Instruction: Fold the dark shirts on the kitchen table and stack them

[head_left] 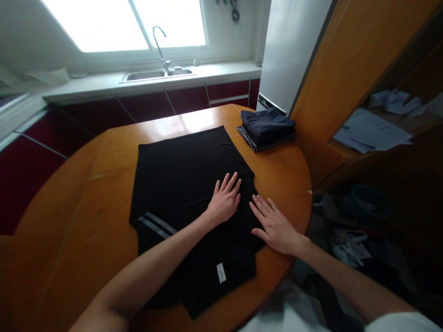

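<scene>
A black shirt [183, 170] lies spread out on the wooden table [79, 198]. Two pale stripes run across a folded-in part at its left, and a small white label [220, 273] shows near its collar end, close to me. My left hand [224, 199] rests flat on the shirt right of its middle, fingers spread. At the shirt's right edge lies my right hand [274, 226], palm down with its fingers stretched out, partly over the cloth. Neither hand grips anything. My left forearm crosses over and hides part of the shirt.
A stack of folded dark clothes [266, 127] sits at the table's far right. Beyond the table are a counter with a sink [145, 75] and a tap [159, 48]. A fridge [290, 50] stands behind the stack. Papers [370, 131] lie on a shelf at right.
</scene>
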The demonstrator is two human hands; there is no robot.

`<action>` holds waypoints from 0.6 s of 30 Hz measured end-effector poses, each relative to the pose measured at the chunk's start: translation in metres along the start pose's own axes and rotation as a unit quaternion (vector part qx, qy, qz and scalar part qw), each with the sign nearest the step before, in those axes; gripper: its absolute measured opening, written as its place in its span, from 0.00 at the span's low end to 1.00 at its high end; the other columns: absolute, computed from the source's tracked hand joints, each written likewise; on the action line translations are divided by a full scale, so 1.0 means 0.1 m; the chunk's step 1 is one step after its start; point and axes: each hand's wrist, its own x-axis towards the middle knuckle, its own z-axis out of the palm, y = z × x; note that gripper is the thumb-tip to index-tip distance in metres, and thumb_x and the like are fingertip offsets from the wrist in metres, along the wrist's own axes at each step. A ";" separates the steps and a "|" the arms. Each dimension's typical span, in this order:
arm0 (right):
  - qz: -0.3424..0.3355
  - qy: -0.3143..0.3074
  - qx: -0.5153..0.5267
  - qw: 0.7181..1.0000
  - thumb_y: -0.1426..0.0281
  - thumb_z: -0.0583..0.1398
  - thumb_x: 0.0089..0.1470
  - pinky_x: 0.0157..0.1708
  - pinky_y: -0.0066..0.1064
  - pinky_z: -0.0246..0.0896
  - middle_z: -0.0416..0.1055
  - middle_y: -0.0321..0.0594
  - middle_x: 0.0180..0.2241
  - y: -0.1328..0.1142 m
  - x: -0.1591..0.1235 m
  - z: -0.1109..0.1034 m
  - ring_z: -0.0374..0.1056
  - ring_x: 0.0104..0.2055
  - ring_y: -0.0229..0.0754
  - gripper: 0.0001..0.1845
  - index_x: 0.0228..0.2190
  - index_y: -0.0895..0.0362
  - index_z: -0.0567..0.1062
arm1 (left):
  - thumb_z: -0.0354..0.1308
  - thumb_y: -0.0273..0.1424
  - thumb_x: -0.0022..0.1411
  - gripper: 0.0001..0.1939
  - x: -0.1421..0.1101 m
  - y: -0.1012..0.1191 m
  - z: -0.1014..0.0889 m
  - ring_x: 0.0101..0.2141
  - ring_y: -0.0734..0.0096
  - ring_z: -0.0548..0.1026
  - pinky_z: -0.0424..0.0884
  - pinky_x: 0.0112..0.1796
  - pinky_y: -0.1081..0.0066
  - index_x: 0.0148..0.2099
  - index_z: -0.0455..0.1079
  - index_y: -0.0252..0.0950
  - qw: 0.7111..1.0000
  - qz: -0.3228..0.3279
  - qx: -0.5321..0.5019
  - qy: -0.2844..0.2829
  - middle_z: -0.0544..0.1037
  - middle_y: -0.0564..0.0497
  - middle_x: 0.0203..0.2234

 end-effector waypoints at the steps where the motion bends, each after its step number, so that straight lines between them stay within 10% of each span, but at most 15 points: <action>1: 0.000 -0.003 0.000 1.000 0.58 0.58 0.64 0.71 0.52 0.36 0.37 0.50 0.73 -0.03 -0.10 -0.02 0.33 0.74 0.51 0.43 0.71 0.59 0.47 | 0.44 0.35 0.73 0.28 0.00 -0.01 0.01 0.71 0.52 0.44 0.51 0.66 0.46 0.73 0.53 0.39 1.000 -0.003 0.001 -0.005 0.48 0.49 0.72; 7: 0.026 -0.002 0.031 0.999 0.58 0.51 0.69 0.70 0.54 0.38 0.49 0.49 0.70 -0.13 -0.27 -0.25 0.42 0.73 0.49 0.35 0.70 0.57 0.51 | 0.42 0.37 0.74 0.31 0.02 -0.03 0.04 0.71 0.55 0.47 0.49 0.66 0.47 0.74 0.47 0.37 1.000 -0.013 -0.001 -0.018 0.51 0.47 0.72; 18: 0.100 0.005 0.009 0.995 0.56 0.43 0.70 0.70 0.57 0.29 0.45 0.49 0.71 0.61 1.17 0.00 0.38 0.74 0.50 0.34 0.69 0.60 0.54 | 0.42 0.36 0.73 0.30 0.02 -0.03 0.03 0.70 0.55 0.48 0.49 0.66 0.48 0.74 0.49 0.35 1.000 -0.016 -0.011 -0.022 0.51 0.46 0.72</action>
